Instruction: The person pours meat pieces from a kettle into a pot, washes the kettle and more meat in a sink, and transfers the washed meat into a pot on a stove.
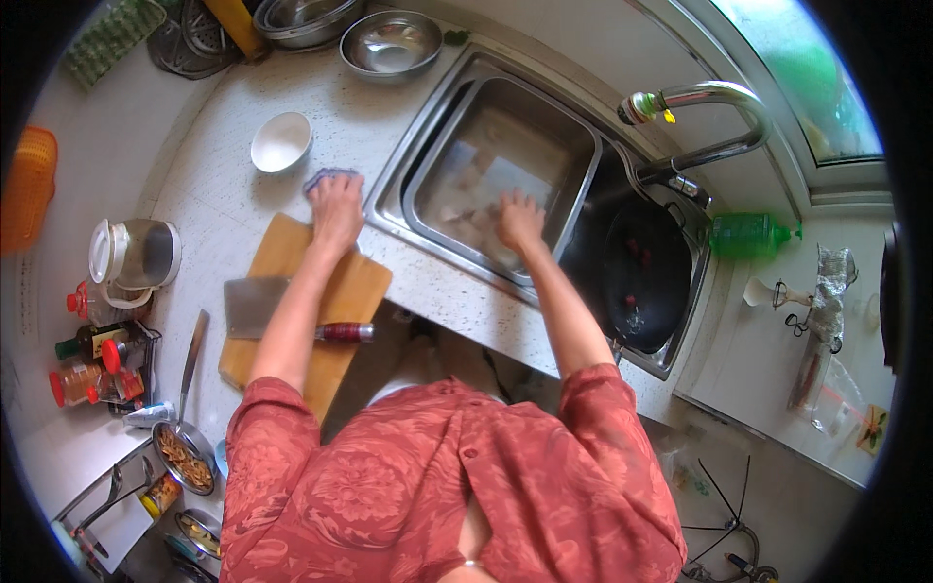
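My left hand [337,208] presses on a purple-edged cloth [328,175] on the counter, between a white bowl [282,143] and the sink. Below it, a cleaver [255,306] with a red handle lies across a wooden cutting board [364,277], partly under my forearm. My right hand [521,218] is over or in the cloudy water of a rectangular steel basin [503,91] set in the sink. Pale pieces [466,211] lie in the water beside its fingers; whether it holds any cannot be told.
A black wok [649,277] with small red bits sits in the right sink bowl under the faucet [729,91]. Steel bowls [391,45] stand at the back. A glass pitcher [138,255], bottles and a ladle [184,459] of brown food are at the left. A green bottle [747,235] is at the right.
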